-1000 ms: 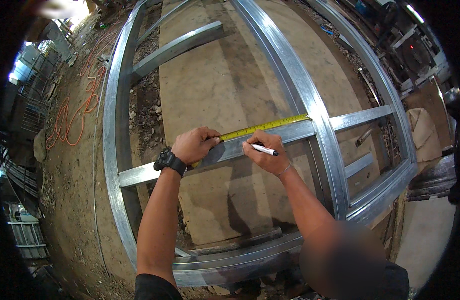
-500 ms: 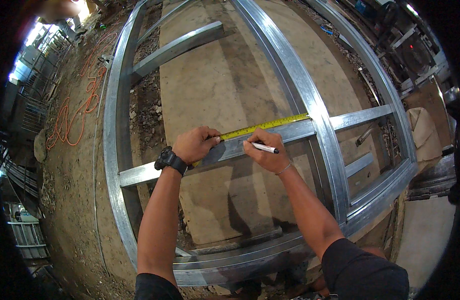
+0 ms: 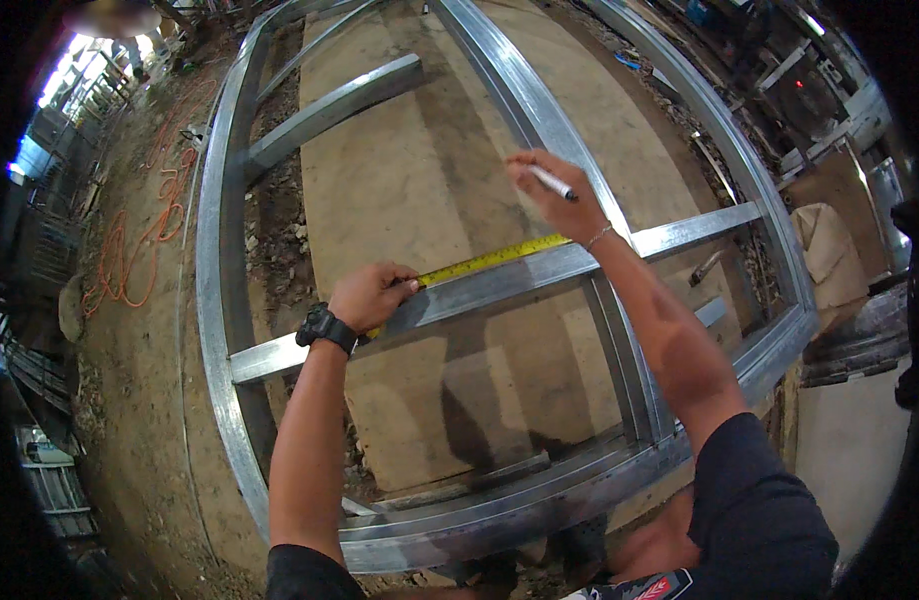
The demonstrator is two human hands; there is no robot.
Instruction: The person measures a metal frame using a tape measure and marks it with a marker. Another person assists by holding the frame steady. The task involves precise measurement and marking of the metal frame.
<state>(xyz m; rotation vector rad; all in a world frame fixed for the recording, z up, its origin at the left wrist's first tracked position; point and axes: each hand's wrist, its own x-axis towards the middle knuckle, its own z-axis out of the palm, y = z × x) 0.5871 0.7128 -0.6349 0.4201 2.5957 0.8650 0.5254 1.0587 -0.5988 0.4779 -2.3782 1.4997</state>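
My left hand [image 3: 367,297], with a dark watch [image 3: 325,328] on the wrist, pinches a yellow tape measure [image 3: 479,262]. The blade runs rightward along the top of a silver metal crossbar [image 3: 449,298]; its far end is hidden behind my right wrist. Under my left palm a little yellow shows, but the tape's case is mostly covered. My right hand [image 3: 559,198] is raised above the long metal beam [image 3: 549,100] and closed round a white marker [image 3: 551,182] with a dark end. That hand is slightly blurred.
The metal frame [image 3: 216,280] surrounds tan boards [image 3: 379,190] on the ground. A short metal bar [image 3: 339,105] juts from its left side. An orange cord [image 3: 119,250] lies on the dirt at left. Brown folded material [image 3: 827,255] and a pale panel [image 3: 849,460] are at right.
My right hand has lifted off the crossbar with the marker and moved up and away, over the long beam. My left hand still pinches the tape at the crossbar. The view has shifted slightly.
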